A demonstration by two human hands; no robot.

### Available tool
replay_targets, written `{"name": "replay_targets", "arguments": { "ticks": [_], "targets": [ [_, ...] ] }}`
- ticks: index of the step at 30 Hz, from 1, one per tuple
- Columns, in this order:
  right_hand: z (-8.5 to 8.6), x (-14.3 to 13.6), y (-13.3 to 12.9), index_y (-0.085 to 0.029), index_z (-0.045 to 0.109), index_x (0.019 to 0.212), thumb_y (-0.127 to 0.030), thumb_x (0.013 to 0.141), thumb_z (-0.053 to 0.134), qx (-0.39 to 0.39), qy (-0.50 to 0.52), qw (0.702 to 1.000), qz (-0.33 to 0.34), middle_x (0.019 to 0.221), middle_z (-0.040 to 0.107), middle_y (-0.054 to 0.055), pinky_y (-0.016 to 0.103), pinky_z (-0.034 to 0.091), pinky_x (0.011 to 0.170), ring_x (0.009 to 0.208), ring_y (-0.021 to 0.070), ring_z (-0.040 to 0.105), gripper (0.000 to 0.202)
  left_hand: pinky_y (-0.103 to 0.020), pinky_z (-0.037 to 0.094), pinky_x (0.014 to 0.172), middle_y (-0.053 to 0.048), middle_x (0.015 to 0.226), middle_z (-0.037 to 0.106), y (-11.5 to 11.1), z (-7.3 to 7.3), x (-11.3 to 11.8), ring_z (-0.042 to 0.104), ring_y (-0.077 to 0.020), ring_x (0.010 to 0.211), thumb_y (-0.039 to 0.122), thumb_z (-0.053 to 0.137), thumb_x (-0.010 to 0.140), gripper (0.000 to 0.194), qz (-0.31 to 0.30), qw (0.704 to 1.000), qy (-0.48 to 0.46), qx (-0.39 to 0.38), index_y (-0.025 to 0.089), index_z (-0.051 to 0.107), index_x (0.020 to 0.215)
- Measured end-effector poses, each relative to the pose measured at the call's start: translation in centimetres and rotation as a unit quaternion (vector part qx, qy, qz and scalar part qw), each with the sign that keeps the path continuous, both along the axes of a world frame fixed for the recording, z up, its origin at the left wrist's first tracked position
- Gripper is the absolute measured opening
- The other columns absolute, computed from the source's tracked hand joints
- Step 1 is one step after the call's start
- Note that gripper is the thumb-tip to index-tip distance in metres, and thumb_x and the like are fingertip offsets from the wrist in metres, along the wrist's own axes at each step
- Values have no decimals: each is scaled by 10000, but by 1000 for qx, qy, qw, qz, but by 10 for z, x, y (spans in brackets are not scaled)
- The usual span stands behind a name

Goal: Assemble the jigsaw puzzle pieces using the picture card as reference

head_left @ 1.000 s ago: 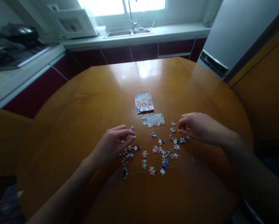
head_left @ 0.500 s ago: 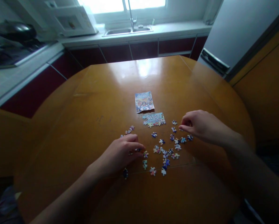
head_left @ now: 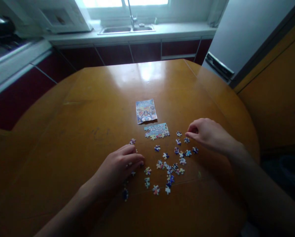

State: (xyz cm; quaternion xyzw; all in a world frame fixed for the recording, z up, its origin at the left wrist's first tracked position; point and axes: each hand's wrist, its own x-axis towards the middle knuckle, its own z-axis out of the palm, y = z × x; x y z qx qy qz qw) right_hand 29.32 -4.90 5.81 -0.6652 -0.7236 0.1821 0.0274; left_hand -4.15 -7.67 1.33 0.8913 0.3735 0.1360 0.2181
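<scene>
My left hand [head_left: 121, 163] is low over the left side of the loose jigsaw pieces, fingers curled together. A small puzzle piece [head_left: 142, 163] shows at its fingertips; other pieces lie partly hidden beneath the hand. On the right, thumb and forefinger of my right hand [head_left: 205, 133] are pinched together; whatever may be between them is hidden. Just below those fingertips lies a blue-and-white piece [head_left: 186, 140]. A joined strip of puzzle [head_left: 157, 131] sits between and beyond the hands. Several loose pieces [head_left: 169, 168] are scattered nearer to me, some overlapping.
A printed picture sheet [head_left: 146, 112] lies just beyond the joined strip. Everything rests on a brown wooden table [head_left: 100, 95] with rounded sides. Behind it are a counter with a sink [head_left: 127, 29], a white appliance [head_left: 61, 16], and a fridge [head_left: 246, 33] at right.
The view has shifted slightly, moving the table's contents left and down. Against the pieces, my right hand has lifted back a little, uncovering the piece below it. My left hand has edged away slightly.
</scene>
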Motion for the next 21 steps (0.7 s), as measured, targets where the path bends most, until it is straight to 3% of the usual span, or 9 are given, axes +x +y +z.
{"name": "replay_targets", "arguments": {
  "ticks": [9,21],
  "targets": [
    [-2,-4,0,-237,788,830,-326,845,670,5,33,999,14,796,754,42,312,452,614,699,175,661,149,-245,449,663,-31,849,593,3,0,-2,562,-145,784,267,596,964,148,60,994,-50,70,203,730,966],
    [-16,2,7,-228,786,843,-326,833,668,-2,86,995,57,795,750,52,317,462,599,664,172,644,155,-255,445,675,-33,845,594,6,1,-3,558,-141,787,250,597,964,146,86,992,-78,43,199,731,939]
  ]
}}
